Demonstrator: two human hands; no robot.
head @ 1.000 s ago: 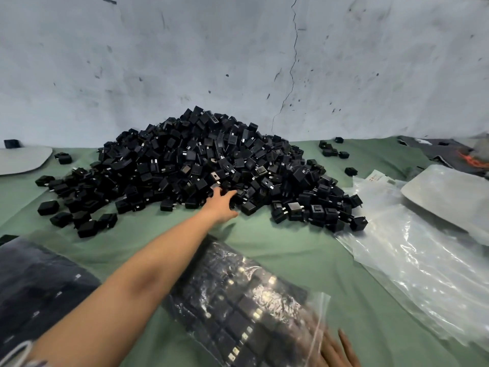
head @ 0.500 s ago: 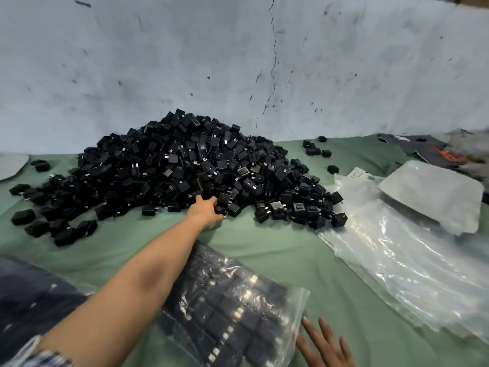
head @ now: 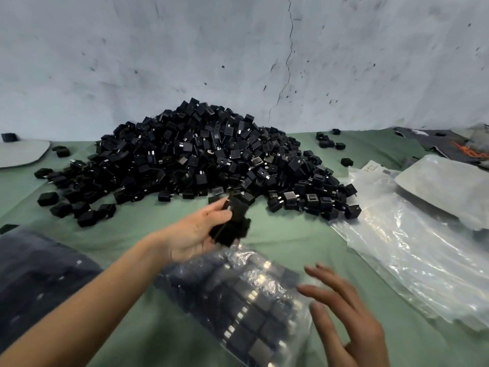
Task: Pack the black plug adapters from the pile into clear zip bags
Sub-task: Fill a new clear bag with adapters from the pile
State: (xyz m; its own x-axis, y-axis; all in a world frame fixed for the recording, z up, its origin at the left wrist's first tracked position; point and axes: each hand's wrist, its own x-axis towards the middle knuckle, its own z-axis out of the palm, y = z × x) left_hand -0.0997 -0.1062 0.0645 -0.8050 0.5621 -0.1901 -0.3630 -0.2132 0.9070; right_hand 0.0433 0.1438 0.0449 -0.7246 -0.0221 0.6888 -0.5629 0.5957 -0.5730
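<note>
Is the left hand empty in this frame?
No, the left hand grips a handful of black plug adapters just above the partly filled zip bag.

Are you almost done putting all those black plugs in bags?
Not nearly. One clear bag already holds neat rows of adapters. The left hand grips a handful near its far end, with the right hand open at the bag's edge. A big pile and a stack of empty bags remain.
</note>
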